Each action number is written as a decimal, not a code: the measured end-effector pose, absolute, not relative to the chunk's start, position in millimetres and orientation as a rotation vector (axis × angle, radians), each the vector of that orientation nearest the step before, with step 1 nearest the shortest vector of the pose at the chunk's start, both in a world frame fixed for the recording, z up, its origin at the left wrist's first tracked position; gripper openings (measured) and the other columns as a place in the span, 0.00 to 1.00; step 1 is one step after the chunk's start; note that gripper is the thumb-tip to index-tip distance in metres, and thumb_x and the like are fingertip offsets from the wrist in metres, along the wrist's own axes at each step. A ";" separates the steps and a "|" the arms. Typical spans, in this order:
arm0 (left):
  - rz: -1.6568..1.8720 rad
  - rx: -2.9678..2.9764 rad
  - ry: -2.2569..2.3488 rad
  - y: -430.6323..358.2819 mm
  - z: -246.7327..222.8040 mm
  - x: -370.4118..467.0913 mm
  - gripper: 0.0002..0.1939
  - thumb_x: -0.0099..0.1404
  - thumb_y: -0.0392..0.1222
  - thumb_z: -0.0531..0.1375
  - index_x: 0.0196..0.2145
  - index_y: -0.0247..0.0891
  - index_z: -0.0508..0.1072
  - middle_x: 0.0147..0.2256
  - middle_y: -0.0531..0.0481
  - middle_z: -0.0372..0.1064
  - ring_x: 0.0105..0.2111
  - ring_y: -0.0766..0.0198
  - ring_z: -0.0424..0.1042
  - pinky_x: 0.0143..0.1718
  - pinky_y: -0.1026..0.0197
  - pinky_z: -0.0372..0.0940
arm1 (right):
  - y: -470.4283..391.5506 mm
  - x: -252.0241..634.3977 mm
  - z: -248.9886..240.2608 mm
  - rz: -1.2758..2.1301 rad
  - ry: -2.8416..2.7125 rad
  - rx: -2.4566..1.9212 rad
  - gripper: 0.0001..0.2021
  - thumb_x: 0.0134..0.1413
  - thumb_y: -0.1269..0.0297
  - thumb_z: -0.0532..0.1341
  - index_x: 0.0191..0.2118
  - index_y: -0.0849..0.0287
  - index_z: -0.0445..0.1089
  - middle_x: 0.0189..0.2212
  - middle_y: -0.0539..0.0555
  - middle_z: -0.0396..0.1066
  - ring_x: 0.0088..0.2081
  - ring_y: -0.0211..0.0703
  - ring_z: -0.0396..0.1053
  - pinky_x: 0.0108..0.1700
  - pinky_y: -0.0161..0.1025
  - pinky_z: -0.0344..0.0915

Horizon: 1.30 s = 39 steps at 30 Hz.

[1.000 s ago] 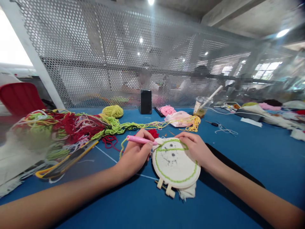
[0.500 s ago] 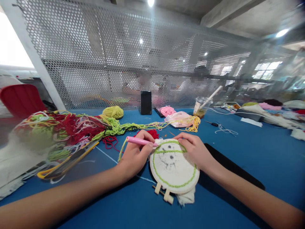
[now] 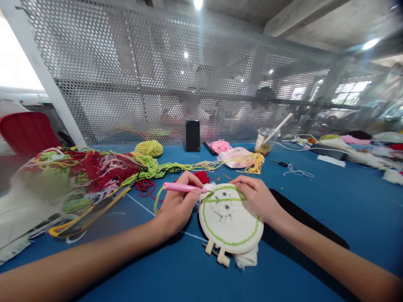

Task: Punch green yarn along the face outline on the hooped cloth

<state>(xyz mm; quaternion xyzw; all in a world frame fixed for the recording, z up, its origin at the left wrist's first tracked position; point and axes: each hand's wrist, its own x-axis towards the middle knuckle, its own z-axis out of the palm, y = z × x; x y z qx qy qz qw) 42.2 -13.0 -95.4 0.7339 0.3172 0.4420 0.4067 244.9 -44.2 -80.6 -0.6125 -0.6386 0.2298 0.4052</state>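
My left hand [image 3: 179,205] is closed around a pink punch needle [image 3: 181,187], whose tip meets the upper left of the cloth. Green yarn [image 3: 156,203] trails from the tool's back end. In front of me, an embroidery hoop [image 3: 231,222] holds white cloth stretched tight, with a green looped outline, a green band across the upper part and dark drawn marks. My right hand [image 3: 256,195] grips the hoop's upper right rim; some of its fingers are hidden beneath. The wooden clamp [image 3: 217,251] points towards me, and loose cloth [image 3: 247,258] hangs out below.
Tangled yarn [image 3: 94,167] heaps up at the left beside scissors-like long tools [image 3: 94,207]. A phone [image 3: 192,135], pink yarn [image 3: 221,146] and a drink cup [image 3: 266,141] stand along the perforated screen [image 3: 157,84]. A black flat object [image 3: 311,220] lies under my right forearm.
The pink punch needle has tilted slightly, its back end shifting a little left and down and its tip lifting a bit. The hoop and my right hand stay almost still.
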 end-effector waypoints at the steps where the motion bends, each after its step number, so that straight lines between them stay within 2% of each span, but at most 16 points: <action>1: 1.105 1.863 0.796 -12.9 -95.4 42.1 0.06 0.61 0.39 0.48 0.30 0.38 0.63 0.20 0.56 0.57 0.20 0.68 0.58 0.23 0.64 0.54 | -44.1 244.9 -80.6 0.578 -1.613 -1.547 0.12 0.50 0.69 0.49 0.27 0.59 0.69 0.26 0.51 0.70 0.30 0.40 0.64 0.31 0.37 0.58; 8: 1.167 2.134 0.781 -16.6 -91.8 44.7 0.05 0.60 0.36 0.49 0.28 0.38 0.63 0.27 0.52 0.62 0.27 0.66 0.62 0.29 0.63 0.57 | -47.8 242.5 -76.9 0.572 -1.623 -1.500 0.11 0.51 0.69 0.49 0.27 0.59 0.69 0.26 0.51 0.69 0.28 0.39 0.64 0.29 0.35 0.57; 13: 0.992 2.332 0.727 -15.8 -90.4 49.9 0.05 0.59 0.34 0.50 0.31 0.37 0.64 0.28 0.51 0.64 0.27 0.66 0.63 0.29 0.63 0.58 | -57.0 235.6 -69.6 0.548 -1.696 -1.412 0.10 0.53 0.69 0.49 0.29 0.59 0.68 0.30 0.51 0.70 0.32 0.38 0.65 0.33 0.35 0.58; 16: 0.998 2.294 0.739 -14.3 -90.7 51.5 0.06 0.59 0.33 0.50 0.31 0.37 0.65 0.28 0.51 0.65 0.29 0.65 0.64 0.30 0.62 0.59 | -58.6 233.3 -69.6 0.548 -1.696 -1.416 0.10 0.52 0.69 0.49 0.29 0.58 0.67 0.29 0.51 0.69 0.32 0.39 0.64 0.33 0.35 0.58; 20: 1.104 2.134 0.771 -15.0 -90.6 49.3 0.05 0.59 0.34 0.50 0.30 0.37 0.65 0.28 0.52 0.65 0.30 0.65 0.65 0.31 0.62 0.59 | -54.4 234.4 -75.4 0.628 -1.607 -1.476 0.07 0.51 0.68 0.50 0.31 0.58 0.65 0.20 0.48 0.63 0.21 0.35 0.57 0.22 0.33 0.51; 22: 1.136 2.077 0.801 -16.2 -89.9 47.3 0.06 0.60 0.36 0.50 0.29 0.37 0.65 0.29 0.52 0.64 0.30 0.65 0.64 0.31 0.62 0.59 | -51.7 235.8 -78.7 0.679 -1.568 -1.494 0.06 0.50 0.67 0.51 0.30 0.58 0.63 0.17 0.46 0.59 0.18 0.34 0.54 0.20 0.32 0.48; 30: 1.209 2.035 0.743 -18.1 -89.6 42.2 0.07 0.60 0.36 0.49 0.28 0.37 0.65 0.28 0.52 0.62 0.29 0.66 0.62 0.30 0.63 0.56 | -46.9 241.6 -85.0 0.735 -1.518 -1.468 0.05 0.50 0.66 0.52 0.28 0.59 0.62 0.20 0.48 0.63 0.21 0.34 0.57 0.22 0.32 0.51; 39: 1.224 2.010 0.700 -18.0 -93.2 40.2 0.04 0.61 0.36 0.49 0.30 0.39 0.63 0.28 0.53 0.62 0.26 0.67 0.61 0.28 0.63 0.55 | -44.5 245.2 -86.1 0.713 -1.513 -1.480 0.05 0.49 0.67 0.52 0.27 0.59 0.63 0.19 0.48 0.62 0.21 0.34 0.57 0.22 0.33 0.51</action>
